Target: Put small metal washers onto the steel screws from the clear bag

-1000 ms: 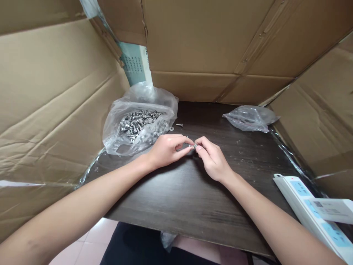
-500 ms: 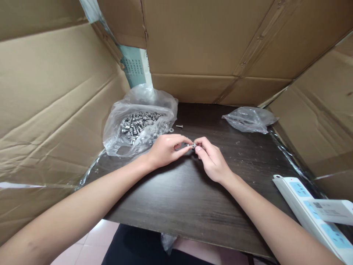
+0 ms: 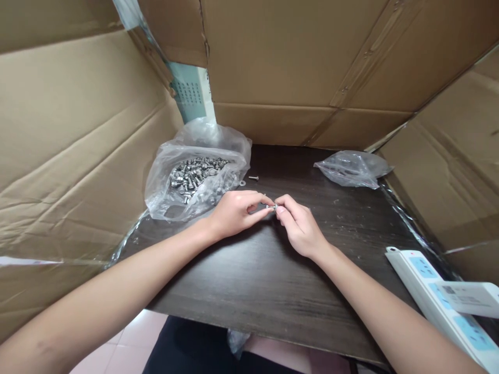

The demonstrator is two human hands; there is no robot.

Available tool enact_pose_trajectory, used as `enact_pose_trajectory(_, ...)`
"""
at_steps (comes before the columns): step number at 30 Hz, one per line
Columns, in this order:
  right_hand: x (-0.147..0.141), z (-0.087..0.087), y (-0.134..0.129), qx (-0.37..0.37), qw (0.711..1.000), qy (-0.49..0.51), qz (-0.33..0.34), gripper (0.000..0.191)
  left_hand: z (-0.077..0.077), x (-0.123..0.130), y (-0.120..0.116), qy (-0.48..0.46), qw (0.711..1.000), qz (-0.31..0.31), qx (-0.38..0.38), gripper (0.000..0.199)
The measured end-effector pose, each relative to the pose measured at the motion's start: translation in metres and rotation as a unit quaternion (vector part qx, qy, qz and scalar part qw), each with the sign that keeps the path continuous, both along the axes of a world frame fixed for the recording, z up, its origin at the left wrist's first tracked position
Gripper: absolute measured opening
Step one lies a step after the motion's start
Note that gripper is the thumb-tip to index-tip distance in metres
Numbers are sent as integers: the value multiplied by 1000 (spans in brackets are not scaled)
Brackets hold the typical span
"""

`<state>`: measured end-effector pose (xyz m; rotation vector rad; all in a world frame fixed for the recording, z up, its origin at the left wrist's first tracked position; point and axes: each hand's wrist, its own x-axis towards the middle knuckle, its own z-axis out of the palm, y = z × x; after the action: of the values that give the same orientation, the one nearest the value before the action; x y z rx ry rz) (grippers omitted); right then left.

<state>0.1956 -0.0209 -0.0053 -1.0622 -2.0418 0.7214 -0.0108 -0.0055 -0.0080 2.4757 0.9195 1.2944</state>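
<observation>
Over the middle of the dark table, my left hand and my right hand meet fingertip to fingertip. Between them is a small silver bolt, pinched by the thumb and forefinger of each hand. Fingers partly cover it, so I cannot tell whether a nut or washer is on it. A loose screw and a flat washer lie on the table just beyond my left hand. Behind that hand, an open clear plastic bag holds a heap of silver bolts.
Another clear plastic bag lies at the back right. A white power strip with a labelled white plug or adapter sits along the right side. Cardboard walls enclose the table at the back and both sides.
My fingertips have shifted slightly around the bolt, with the left ones a touch closer to the right. Bags, screw and washer stay where they were.
</observation>
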Motion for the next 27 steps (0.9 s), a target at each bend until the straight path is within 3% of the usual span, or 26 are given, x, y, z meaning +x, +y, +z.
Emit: enact_pose_trajectory(27,-1,1,0,-20,1000,17,11,23,0,-1,0,3,1000,3,14,17)
